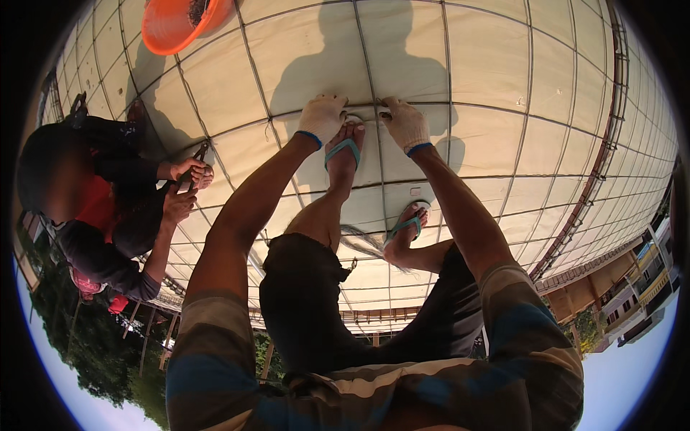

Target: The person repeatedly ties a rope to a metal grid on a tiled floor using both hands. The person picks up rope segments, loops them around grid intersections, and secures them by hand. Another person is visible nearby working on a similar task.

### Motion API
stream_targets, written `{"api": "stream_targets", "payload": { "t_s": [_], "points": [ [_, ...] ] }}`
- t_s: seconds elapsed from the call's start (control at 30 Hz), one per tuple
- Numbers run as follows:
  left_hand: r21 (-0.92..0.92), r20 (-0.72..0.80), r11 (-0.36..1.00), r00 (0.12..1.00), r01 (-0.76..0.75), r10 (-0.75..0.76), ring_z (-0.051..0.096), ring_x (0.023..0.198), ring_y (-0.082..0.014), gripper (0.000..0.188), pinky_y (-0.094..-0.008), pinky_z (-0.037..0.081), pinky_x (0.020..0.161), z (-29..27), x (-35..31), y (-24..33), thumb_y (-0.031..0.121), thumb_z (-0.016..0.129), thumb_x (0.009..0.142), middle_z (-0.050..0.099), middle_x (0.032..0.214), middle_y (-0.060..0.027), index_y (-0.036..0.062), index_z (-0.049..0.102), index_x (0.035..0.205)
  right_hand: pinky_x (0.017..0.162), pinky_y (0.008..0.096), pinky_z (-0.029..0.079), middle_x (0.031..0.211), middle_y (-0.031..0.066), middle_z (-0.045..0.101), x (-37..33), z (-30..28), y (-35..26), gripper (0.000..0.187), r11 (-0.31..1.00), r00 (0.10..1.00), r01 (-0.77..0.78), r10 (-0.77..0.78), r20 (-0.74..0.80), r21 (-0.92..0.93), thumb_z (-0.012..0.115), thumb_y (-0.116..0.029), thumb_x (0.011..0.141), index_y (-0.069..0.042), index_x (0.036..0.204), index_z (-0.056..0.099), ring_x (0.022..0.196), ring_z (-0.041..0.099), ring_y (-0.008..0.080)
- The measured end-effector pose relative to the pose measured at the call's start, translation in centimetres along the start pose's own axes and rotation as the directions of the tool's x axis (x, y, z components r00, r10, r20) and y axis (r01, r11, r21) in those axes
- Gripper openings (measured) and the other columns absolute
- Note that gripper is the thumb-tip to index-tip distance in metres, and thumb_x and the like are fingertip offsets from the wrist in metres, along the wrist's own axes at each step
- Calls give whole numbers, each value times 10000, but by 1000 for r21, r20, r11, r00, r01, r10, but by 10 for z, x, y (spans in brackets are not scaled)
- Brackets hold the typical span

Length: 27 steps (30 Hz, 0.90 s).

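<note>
Both my hands wear white knit gloves with blue cuffs and are at a thin steel reinforcing bar (pixel 431 103) that runs across in front of my feet. My left hand (pixel 323 118) has its fingers curled over this bar, just beyond my left foot. A short way to the right, my right hand (pixel 407 125) closes its fingers on the same bar, beside its crossing with a lengthwise bar (pixel 382 154). Whether a small piece of wire is in its fingertips I cannot make out. A loose bundle of thin grey wire (pixel 363 242) lies between my legs.
At the left a crouching co-worker (pixel 133 194) holds dark long-handled pliers (pixel 188 172). An orange bucket (pixel 167 32) with dark contents stands at the far left. The bar grid covers pale sheeting (pixel 489 39). A thicker reddish-brown bar assembly (pixel 602 147) crosses the right side.
</note>
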<state>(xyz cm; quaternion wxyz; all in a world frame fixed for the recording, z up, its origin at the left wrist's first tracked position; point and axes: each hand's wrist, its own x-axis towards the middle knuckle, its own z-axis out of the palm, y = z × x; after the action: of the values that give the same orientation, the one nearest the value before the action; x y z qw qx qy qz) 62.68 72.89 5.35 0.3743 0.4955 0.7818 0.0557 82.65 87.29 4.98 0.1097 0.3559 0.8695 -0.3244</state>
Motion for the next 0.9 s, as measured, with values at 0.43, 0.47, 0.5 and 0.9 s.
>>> {"api": "stream_targets", "payload": {
  "t_s": [0.43,0.47,0.5,0.9],
  "points": [
    [355,-174,922,959,-153,226,668,1083,-341,276,-456,564,917,60,25,-7,208,749,875,666,1080,-148,30,639,1053,777,473,605,975,143,774,68,-19,43,344,781,848,494,-335,410,-383,689,-395,1024,-59,1087,653,922,773,337],
    [387,-137,907,962,-168,236,671,1088,-340,283,-456,568,914,60,25,-8,207,749,873,664,1084,-150,27,631,1057,773,478,605,984,147,775,68,-19,38,350,769,849,489,-314,425,-411,684,-401,1027,-58,1092,654,924,774,339],
    [388,-96,903,967,-182,236,672,1091,-341,284,-456,572,913,55,24,-3,212,745,878,662,1084,-151,29,628,1061,771,488,606,968,157,777,70,-16,38,355,788,857,488,-351,378,-376,679,-400,1030,-54,1107,660,926,776,345],
    [-147,357,989,933,6,48,718,971,-308,324,-425,575,894,-4,59,21,255,573,1033,741,963,-214,-54,666,1053,737,469,602,890,154,757,42,-14,50,373,921,954,299,-285,92,-249,672,-411,1056,-43,1121,662,847,760,351]
  ]
}}
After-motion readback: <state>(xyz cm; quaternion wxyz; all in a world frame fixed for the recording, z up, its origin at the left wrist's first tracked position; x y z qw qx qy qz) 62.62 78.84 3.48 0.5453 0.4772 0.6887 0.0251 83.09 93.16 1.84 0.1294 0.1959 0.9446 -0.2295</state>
